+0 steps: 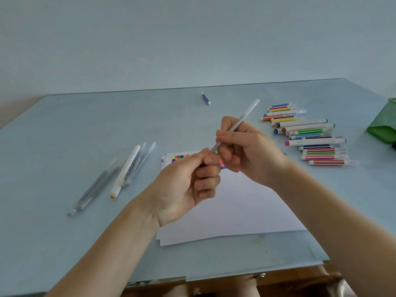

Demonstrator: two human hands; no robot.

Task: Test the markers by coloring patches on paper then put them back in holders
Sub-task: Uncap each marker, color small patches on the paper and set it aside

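Right hand (246, 151): grip clenched round a thin pen (240, 121)
Left hand (188, 183): grip pinching the pen's lower end
Paper (235, 209): on worktop (85, 136)

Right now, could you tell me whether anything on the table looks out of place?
One purple striped marker lies alone near the table's far edge, apart from the pile of markers on the right.
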